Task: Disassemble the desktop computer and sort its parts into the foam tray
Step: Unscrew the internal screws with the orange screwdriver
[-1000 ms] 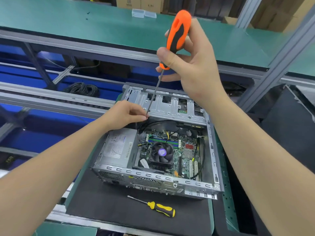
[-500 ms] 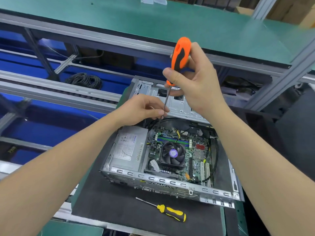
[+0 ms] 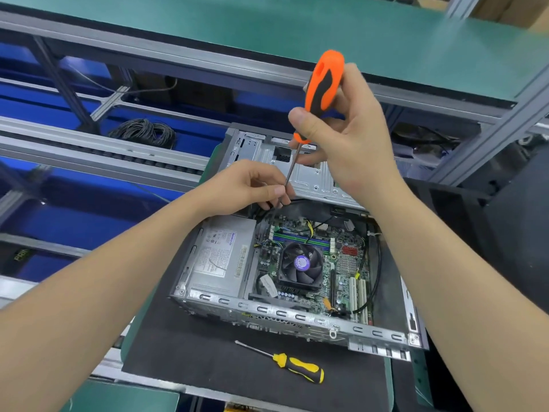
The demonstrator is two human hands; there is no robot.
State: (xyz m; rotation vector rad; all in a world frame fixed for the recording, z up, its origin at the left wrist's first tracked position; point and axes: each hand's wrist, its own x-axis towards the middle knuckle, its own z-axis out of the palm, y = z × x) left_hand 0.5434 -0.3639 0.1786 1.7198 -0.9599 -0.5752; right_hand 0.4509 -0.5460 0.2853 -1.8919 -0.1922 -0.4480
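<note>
An open desktop computer case [image 3: 297, 318] lies on a black mat [image 3: 190, 352]. Inside it are the grey power supply [image 3: 219, 257], the motherboard with its black CPU fan [image 3: 301, 263], and a metal drive cage [image 3: 315, 176] at the far end. My right hand [image 3: 344, 138] grips an orange-and-black screwdriver [image 3: 323, 84] by the handle, shaft pointing down. My left hand [image 3: 252, 188] pinches the shaft's lower end at the far edge of the power supply. The tip is hidden behind my fingers. No foam tray is in view.
A yellow-and-black screwdriver [image 3: 300, 367] lies on the mat in front of the case. A green shelf [image 3: 267, 28] on aluminium framing runs overhead. A coil of black cable [image 3: 142, 132] sits at the back left on blue bins. Dark equipment stands to the right.
The view has drifted, so the case sits lower and further right in frame. My right hand and the orange screwdriver have come lower, closer to my left hand, which now pinches the shaft.
</note>
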